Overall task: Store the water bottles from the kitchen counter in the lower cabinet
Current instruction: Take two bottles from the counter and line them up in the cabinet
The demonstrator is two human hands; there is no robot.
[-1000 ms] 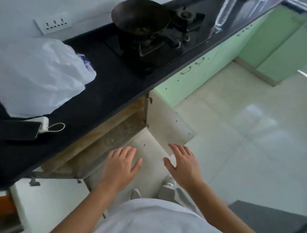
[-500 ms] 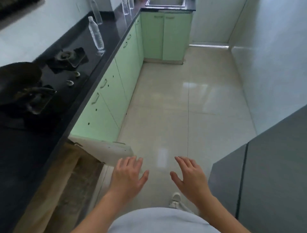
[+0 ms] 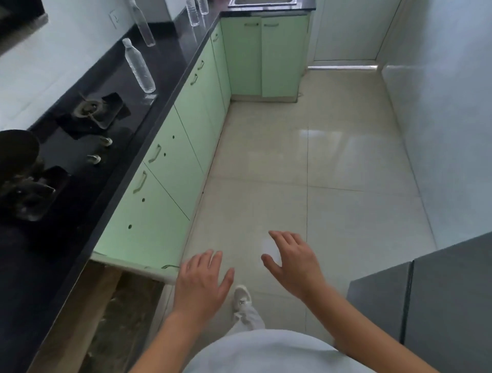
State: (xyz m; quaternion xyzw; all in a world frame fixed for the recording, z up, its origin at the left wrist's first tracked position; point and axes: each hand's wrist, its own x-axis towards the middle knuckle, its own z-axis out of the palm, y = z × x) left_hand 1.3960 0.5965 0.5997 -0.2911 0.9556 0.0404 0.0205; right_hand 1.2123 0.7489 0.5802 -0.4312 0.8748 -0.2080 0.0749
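Turned away from the lower cabinet (image 3: 114, 314) since a second ago. No longer looking down into it, and the white plastic bag and the charger gone from view. Facing instead along the kitchen counter (image 3: 174, 56) toward the sink (image 3: 263, 3) at its far end. Moved a little forward since half a second ago, with the stove (image 3: 90, 111) and the bottles lower in view.

Gripping nothing with either hand. Left hand (image 3: 199, 286) and right hand (image 3: 295, 263) both held out over the tiled floor (image 3: 266, 159), palms down, fingers straight and spread apart, as half a second ago, but with the right now higher in view than the left. White shoe (image 3: 242, 295) now showing between the two wrists rather than under the right hand.

Four water bottles upright on the counter, all well apart from both hands. Nearest bottle (image 3: 139, 68) close to the front edge, just beyond the stove. Second bottle (image 3: 142, 25) farther along, toward the wall edge. Third bottle (image 3: 192, 13) and fourth bottle (image 3: 203, 6) close together by the far corner, near the sink, tops cut off by the frame.

Lower cabinet open at near left, under the counter's front edge, with its door (image 3: 138, 269) swung out over the floor, the door's end just beside the left hand in view. Interior dim, contents not to be made out. Dark pan (image 3: 16, 157) on the stove's near burner. Grey appliance (image 3: 447, 306) at lower right.
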